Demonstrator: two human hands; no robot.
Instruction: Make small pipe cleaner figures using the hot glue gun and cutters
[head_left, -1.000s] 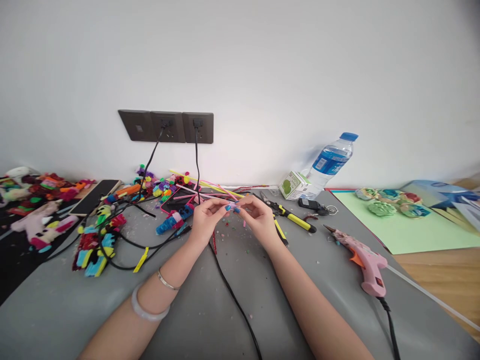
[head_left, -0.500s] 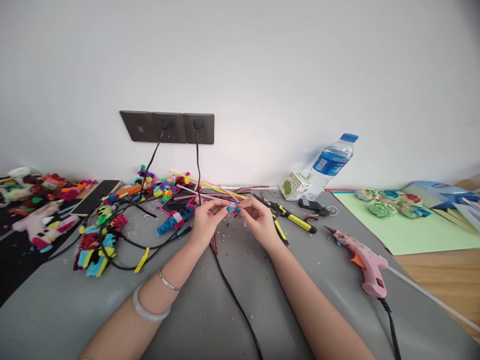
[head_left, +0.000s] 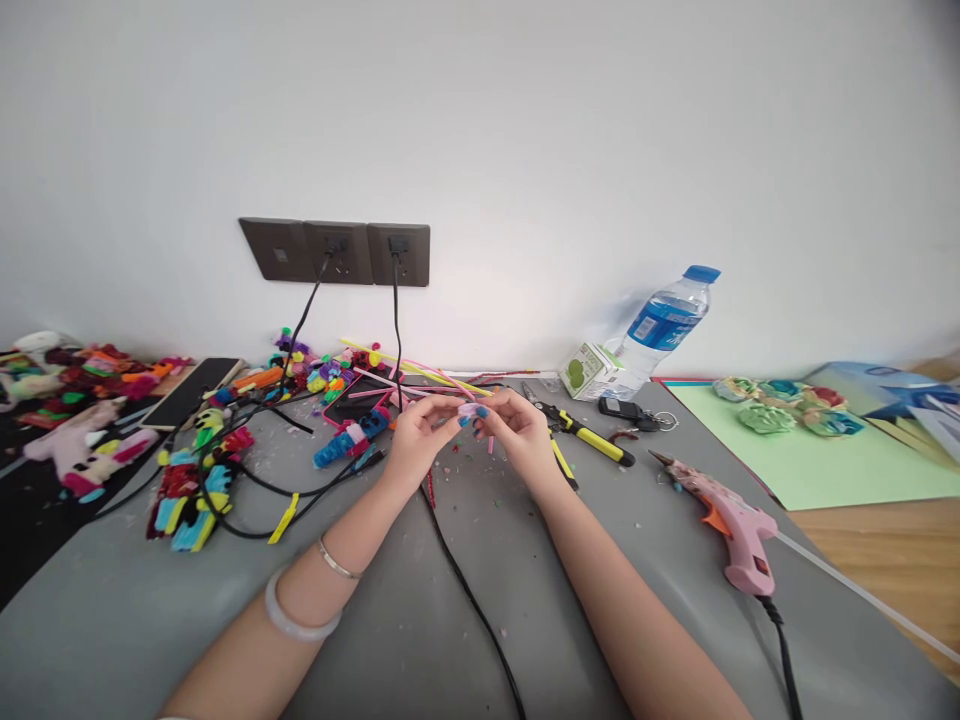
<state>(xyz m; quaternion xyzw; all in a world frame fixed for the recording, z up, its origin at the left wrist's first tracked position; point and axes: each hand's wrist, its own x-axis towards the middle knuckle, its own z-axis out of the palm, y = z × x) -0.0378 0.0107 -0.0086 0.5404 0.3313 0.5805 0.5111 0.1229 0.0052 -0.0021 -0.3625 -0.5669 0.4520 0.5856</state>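
Over the middle of the grey table, my left hand (head_left: 421,432) and my right hand (head_left: 517,432) meet at the fingertips. Both pinch a small pale pink pipe cleaner piece (head_left: 470,409), mostly covered by thumbs and fingers. A short pink end (head_left: 491,445) hangs below my right fingers. Behind my hands lie loose pink and yellow pipe cleaners (head_left: 375,350). Left of my left hand is a blue and pink fuzzy figure (head_left: 349,440). Yellow-and-black pliers (head_left: 592,438) rest to the right of my right hand.
Several pipe cleaner figures (head_left: 187,490) and black cables (head_left: 472,590) spread on the left. A pink glue gun (head_left: 739,535) lies at right, near green paper (head_left: 720,440) with paper flowers. A water bottle (head_left: 664,330), small box (head_left: 589,370) and key fob (head_left: 626,410) sit near the wall.
My fingers have shifted slightly on the pink piece, so more of it shows between the thumbs. The other things stay in place.
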